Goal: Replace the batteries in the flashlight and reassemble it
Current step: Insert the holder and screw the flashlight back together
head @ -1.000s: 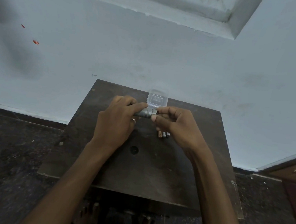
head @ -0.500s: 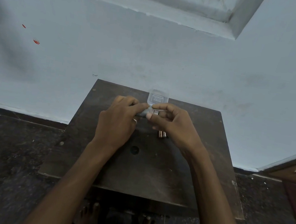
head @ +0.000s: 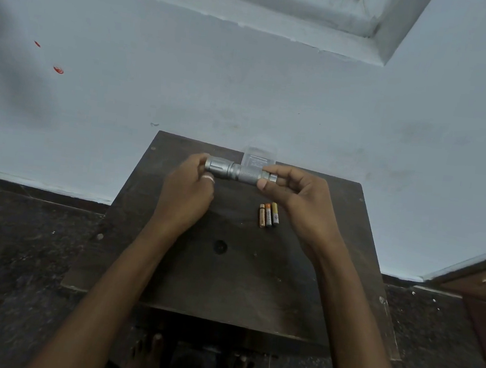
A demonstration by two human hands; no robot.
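Two bare hands hold a silver flashlight [head: 238, 172] level above the far part of a dark wooden table [head: 225, 287], its long axis running from 9 o'clock to 3 o'clock. The left hand [head: 184, 198] grips the wider head end at the 9 o'clock side, with fingers curled partly closed around it and a ring [head: 208, 177] visible on one finger. The right hand [head: 297, 198] pinches the narrower tail end at the 3 o'clock side between thumb and fingertips, the remaining fingers loosely bent. The knurled mid-section of the flashlight body is exposed between the two hands. Three small batteries [head: 268, 215] lie side by side on the table surface, touching or nearly touching one another, at 5 o'clock from the flashlight and just beside the right hand at its 9 o'clock side. One clear plastic case [head: 260, 157] stands at the far table edge at 12 o'clock, directly behind the flashlight and partly hidden by it. A round dark hole [head: 220, 246] marks the table near its centre, between the two forearms. Bare feet [head: 195, 364] show on the floor at 6 o'clock, below the near table edge.
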